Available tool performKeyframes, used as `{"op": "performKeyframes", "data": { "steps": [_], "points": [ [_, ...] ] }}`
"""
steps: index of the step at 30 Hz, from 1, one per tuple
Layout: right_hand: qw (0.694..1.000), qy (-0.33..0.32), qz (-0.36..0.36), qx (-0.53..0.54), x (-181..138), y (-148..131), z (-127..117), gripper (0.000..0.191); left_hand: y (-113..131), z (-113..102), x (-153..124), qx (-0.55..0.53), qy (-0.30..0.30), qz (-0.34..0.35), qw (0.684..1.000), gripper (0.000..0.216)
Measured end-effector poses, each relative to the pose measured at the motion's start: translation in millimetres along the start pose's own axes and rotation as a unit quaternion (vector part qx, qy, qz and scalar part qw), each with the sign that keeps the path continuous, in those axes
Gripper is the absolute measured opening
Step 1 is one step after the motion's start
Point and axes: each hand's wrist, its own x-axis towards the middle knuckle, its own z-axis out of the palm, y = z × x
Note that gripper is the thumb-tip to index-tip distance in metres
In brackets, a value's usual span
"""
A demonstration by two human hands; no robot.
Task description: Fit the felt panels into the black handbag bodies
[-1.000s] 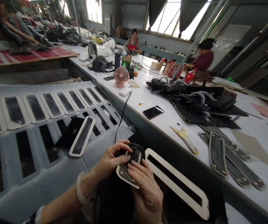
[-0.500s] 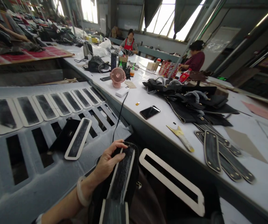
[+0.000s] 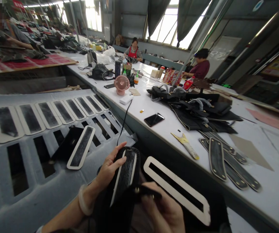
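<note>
My left hand (image 3: 109,166) grips the upper edge of a black bag (image 3: 137,161) on my lap, thumb on its face and fingers along its side. On that face lies a long dark panel (image 3: 126,168) with pale edges. Lower down, my right hand (image 3: 165,205) pinches a black flap (image 3: 129,193) with small metal fittings, which covers the panel's lower end. Its exact shape is partly hidden and blurred. To the right, a pale oblong frame (image 3: 178,181) with a long slot lies on dark material.
At left, a slotted grey surface (image 3: 38,200) holds a row of pale-rimmed dark panels (image 3: 29,118) and a loose one (image 3: 81,147). The white table (image 3: 158,142) bears a phone (image 3: 154,119), a pink fan (image 3: 122,84), black bags (image 3: 192,106) and black strips (image 3: 217,158). Co-workers sit beyond.
My right hand has come into view from below with the black flap, over the panel's lower end. My left hand has shifted slightly down and left, its fingers straighter.
</note>
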Motion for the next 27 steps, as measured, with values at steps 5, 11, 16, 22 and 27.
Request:
{"op": "performKeyframes", "data": {
  "steps": [5, 11, 16, 22, 27],
  "points": [
    [0.989, 0.112, 0.084, 0.05, 42, 27, 18, 0.029, 12, -1, -5, -0.035, -0.025, 0.002, 0.999, 0.045],
    [0.98, 0.159, 0.113, 0.032, 51, 32, 30, 0.039, 12, -6, -7, -0.055, -0.006, 0.005, 0.998, 0.045],
    [0.969, 0.21, 0.129, 0.006, 59, 36, 36, 0.043, 10, -6, -7, -0.047, 0.01, 0.005, 0.999, 0.042],
    [0.972, 0.184, 0.136, -0.06, 57, 51, 42, 0.044, 13, -9, -7, -0.068, 0.028, -0.009, 0.997, 0.041],
    [0.96, 0.239, 0.119, -0.086, 54, 51, 46, 0.038, 11, -11, -4, -0.104, 0.014, -0.023, 0.994, 0.042]
  ]
}}
